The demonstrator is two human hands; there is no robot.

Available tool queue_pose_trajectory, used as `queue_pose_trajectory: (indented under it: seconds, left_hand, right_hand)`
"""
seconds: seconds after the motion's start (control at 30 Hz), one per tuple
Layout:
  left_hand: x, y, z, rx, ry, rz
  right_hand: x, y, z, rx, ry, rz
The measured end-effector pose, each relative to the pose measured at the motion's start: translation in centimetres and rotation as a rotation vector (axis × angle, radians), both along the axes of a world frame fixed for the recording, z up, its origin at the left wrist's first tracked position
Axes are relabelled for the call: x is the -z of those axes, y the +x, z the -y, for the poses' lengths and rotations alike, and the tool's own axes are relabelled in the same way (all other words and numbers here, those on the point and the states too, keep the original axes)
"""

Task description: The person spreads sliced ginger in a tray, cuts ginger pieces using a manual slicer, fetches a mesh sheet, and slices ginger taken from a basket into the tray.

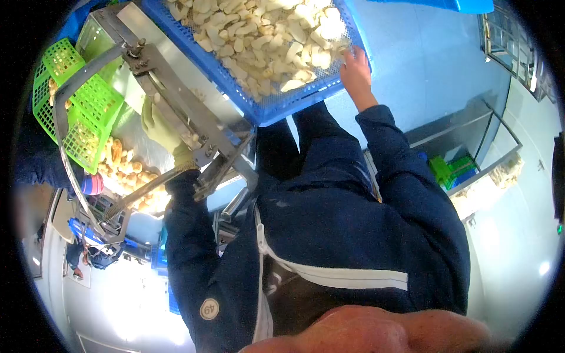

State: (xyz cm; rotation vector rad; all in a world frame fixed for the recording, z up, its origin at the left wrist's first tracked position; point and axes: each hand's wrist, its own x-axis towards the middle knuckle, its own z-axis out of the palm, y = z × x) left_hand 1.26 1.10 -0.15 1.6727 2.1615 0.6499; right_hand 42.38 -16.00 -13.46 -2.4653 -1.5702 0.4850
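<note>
Evidently, pale flat slices (259,44) cover 12 o'clock's blue plastic tray (279,112); whole tan pieces (126,170) remain, 9 o'clock; right hand (356,73), gloved left hand (156,126) apart; grips unclear.

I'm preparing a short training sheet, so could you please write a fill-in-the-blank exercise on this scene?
1. The gloved hand is the person's ____ hand.
2. The bare hand is at the rim of a crate coloured ____, which holds pale slices.
3. The latticed baskets at the picture's upper left are coloured ____.

Missing words: left; blue; green.
</note>
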Motion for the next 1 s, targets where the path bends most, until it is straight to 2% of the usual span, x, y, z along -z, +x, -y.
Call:
queue_pose_trajectory:
  seconds: [0.1, 0.13, 0.23, 0.4, 0.5, 0.53, 0.63, 0.73, 0.83, 0.93, 1.0]
  left_hand:
    - [0.9, -1.3, 0.0, 0.059, 0.043, -0.015]
    - [1.1, -1.7, 0.2, 0.095, 0.066, -0.027]
    - [1.3, -1.7, 0.1, 0.055, 0.056, 0.000]
    - [1.2, -1.6, 0.5, 0.108, 0.095, -0.102]
    - [1.7, -2.2, 0.2, 0.150, 0.117, -0.079]
    - [1.7, -2.3, 0.2, 0.169, 0.116, -0.065]
    - [1.7, -2.6, 0.2, 0.163, 0.084, -0.100]
    - [1.5, -1.9, 0.4, 0.098, 0.124, -0.039]
    - [0.1, -0.3, 0.1, 0.069, 0.055, 0.007]
    - [-0.4, -0.3, -0.2, 0.090, 0.029, 0.081]
    - [0.0, -0.4, 0.2, 0.088, 0.056, 0.005]
  right_hand:
    - [-3.1, -2.8, -3.0, -0.093, -0.178, 0.020]
    - [-2.0, -3.6, -3.1, -0.109, -0.202, -0.024]
    - [-0.8, -4.7, -2.9, -0.060, -0.140, 0.070]
    - [1.4, -2.2, -1.4, -0.038, -0.212, 0.116]
    - [-1.6, -2.7, -4.3, -0.023, -0.034, 0.067]
    - [-1.0, -2.8, -5.6, -0.051, 0.039, -0.012]
    - [0.5, -4.9, -9.8, -0.117, -0.112, -0.081]
    - [1.9, -6.7, -11.6, -0.157, -0.143, 0.046]
    - [1.9, -7.0, -11.6, -0.130, -0.104, 0.116]
    - [3.5, -6.5, -11.1, -0.174, 0.050, 0.143]
    - [3.2, -6.2, -11.0, -0.200, 0.149, 0.095]
